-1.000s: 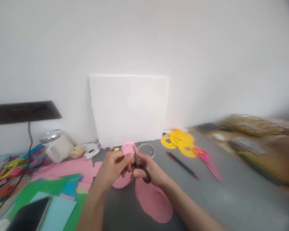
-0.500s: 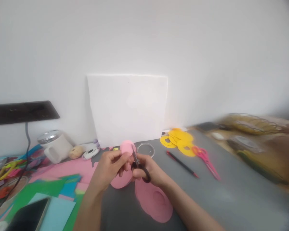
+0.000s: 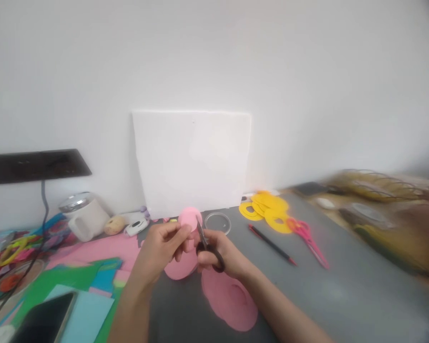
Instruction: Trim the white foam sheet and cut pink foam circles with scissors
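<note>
My left hand (image 3: 161, 250) pinches a pink paper piece (image 3: 188, 220) and holds it up above the grey table (image 3: 343, 295). My right hand (image 3: 224, 257) grips black-handled scissors (image 3: 208, 247), whose blades point up into the pink paper's edge. Below my hands lie a pink paper disc (image 3: 229, 299) and another pink cut-out (image 3: 178, 267).
A white board (image 3: 193, 162) leans on the wall. Yellow paper rings (image 3: 266, 207), pink scissors (image 3: 307, 240), a pencil (image 3: 271, 245) and a clear lid (image 3: 217, 222) lie to the right. Coloured paper sheets (image 3: 78, 286), a phone (image 3: 45, 319) and a white mug (image 3: 84, 216) are at left.
The pink piece has turned slightly in my left hand while the scissors stay at its edge. Both hands hold nearly the same place.
</note>
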A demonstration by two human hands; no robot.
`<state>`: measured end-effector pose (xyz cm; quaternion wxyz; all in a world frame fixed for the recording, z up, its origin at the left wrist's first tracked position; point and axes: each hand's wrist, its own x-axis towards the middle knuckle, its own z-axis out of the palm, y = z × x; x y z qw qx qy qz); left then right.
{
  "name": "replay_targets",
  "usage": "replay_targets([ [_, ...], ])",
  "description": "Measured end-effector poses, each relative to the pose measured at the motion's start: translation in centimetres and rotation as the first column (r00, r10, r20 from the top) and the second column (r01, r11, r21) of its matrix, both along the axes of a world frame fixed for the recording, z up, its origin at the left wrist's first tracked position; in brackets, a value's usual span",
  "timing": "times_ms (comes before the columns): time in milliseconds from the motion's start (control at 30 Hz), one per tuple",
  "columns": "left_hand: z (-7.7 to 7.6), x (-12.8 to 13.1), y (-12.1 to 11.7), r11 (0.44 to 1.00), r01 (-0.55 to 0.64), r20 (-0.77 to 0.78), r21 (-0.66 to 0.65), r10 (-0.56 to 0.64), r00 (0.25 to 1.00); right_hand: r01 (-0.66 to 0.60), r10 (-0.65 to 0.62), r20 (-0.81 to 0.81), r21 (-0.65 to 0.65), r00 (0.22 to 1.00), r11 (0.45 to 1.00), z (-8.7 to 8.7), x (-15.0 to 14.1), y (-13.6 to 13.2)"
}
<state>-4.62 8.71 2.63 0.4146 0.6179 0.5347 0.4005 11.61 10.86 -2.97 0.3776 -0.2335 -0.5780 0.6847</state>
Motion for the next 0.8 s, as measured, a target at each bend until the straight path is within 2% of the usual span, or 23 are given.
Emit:
replay_targets([
  [267, -0.07, 0.30, 0.16, 1.000, -0.001, 0.000, -0.009, 0.001, 1.000, -0.020, 0.020, 0.011, 0.016, 1.000, 1.000, -0.05, -0.09, -0.05],
  [433, -0.15, 0.31, 0.26, 1.000, 0.023, -0.075, -0.018, -0.025, 0.997, -0.049, 0.052, -0.065, 0.033, 0.997, 0.998, 0.21, -0.20, 0.11],
  [800, -0.23, 0.45, 0.23, 0.998, 0.053, -0.071, -0.022, -0.055, 0.996, -0.039, 0.042, -0.112, 0.032, 0.993, 0.999, -0.17, -0.18, 0.10],
])
